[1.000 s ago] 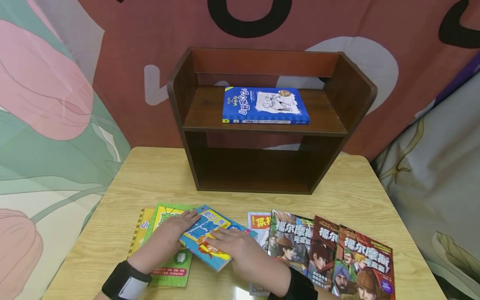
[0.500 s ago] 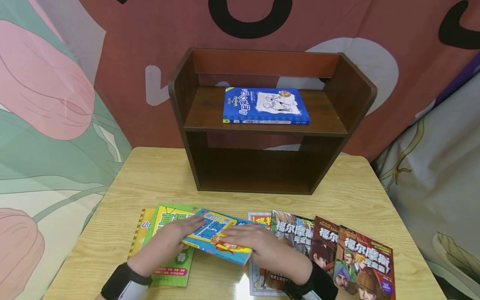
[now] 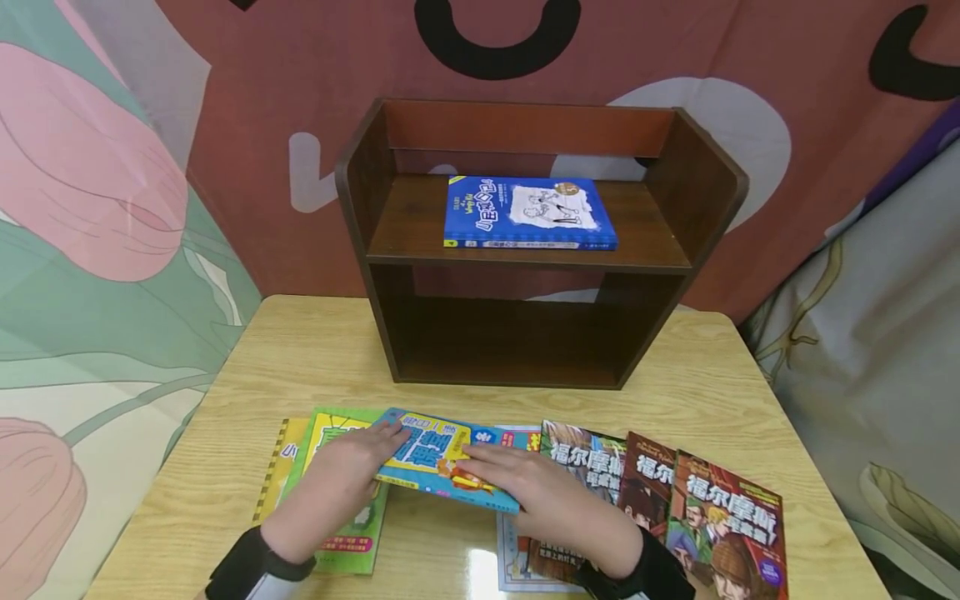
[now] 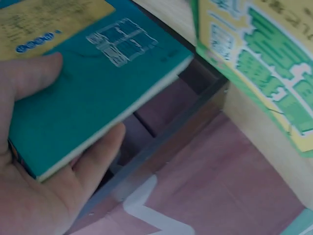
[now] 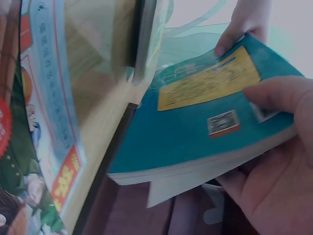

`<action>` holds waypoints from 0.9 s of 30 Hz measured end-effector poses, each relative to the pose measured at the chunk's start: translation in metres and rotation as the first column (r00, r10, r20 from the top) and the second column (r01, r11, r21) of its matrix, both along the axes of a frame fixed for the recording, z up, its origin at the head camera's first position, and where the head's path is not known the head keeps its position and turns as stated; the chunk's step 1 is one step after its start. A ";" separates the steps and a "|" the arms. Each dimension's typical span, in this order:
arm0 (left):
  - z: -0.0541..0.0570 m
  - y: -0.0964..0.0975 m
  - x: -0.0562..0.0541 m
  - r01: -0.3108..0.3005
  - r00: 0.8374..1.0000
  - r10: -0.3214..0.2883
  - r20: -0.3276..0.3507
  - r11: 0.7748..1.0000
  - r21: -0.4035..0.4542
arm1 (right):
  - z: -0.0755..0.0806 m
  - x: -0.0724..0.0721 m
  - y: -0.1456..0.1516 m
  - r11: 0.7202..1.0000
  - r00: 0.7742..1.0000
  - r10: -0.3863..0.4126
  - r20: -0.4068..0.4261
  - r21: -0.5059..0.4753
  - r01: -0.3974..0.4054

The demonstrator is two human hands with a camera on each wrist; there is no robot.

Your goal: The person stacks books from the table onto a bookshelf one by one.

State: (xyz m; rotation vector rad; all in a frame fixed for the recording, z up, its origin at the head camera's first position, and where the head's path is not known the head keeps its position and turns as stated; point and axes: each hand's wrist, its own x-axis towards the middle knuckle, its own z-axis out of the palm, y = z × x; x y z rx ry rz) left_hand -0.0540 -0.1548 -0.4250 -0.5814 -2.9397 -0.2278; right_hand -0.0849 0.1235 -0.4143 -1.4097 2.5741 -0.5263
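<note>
A blue paperback book (image 3: 426, 479) with a yellow title panel is held above the table between both hands. My left hand (image 3: 337, 479) grips its left end, fingers over the front cover and thumb on the teal back cover (image 4: 93, 117), as the left wrist view shows. On the other end, my right hand (image 3: 551, 500) pinches the book the same way, with its thumb (image 5: 274, 95) near a printed code. In the right wrist view a loose page flap (image 5: 181, 188) hangs from the book's edge. Below the left hand lies a green book (image 3: 348, 560) over a yellow spiral-bound one (image 3: 273, 475).
A dark wooden two-tier bookshelf (image 3: 528, 260) stands at the table's back, with a blue comic book (image 3: 487, 221) lying on its upper shelf. To the right lie a pale blue booklet (image 3: 513, 575) and several detective comics (image 3: 727, 525), overlapping one another. Printed cloth (image 3: 300, 250) hangs behind.
The blue book has turned counterclockwise from a steep slant to nearly level across. My right hand has moved right and slightly up with its end, while the left hand stayed close to its place.
</note>
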 end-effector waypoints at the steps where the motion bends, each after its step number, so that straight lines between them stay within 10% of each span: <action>1: 0.002 0.002 0.001 -0.012 1.000 0.012 -0.012 1.000 -0.014 | 0.002 0.000 0.000 1.000 1.000 -0.007 -0.017 0.013 0.007; 12: 0.016 0.022 0.002 -0.081 0.980 0.063 -0.191 0.993 -0.087 | 0.018 0.004 -0.007 0.990 0.987 -0.093 -0.132 0.094 0.106; 19: 0.019 0.042 0.003 -0.151 0.967 0.135 -0.215 0.987 -0.059 | 0.016 0.001 -0.016 0.962 0.934 -0.217 -0.284 0.101 0.254; 27: 0.012 0.055 0.002 -0.138 0.955 0.117 -0.274 0.989 -0.060 | 0.009 -0.005 -0.013 0.937 0.922 -0.274 -0.273 0.141 0.320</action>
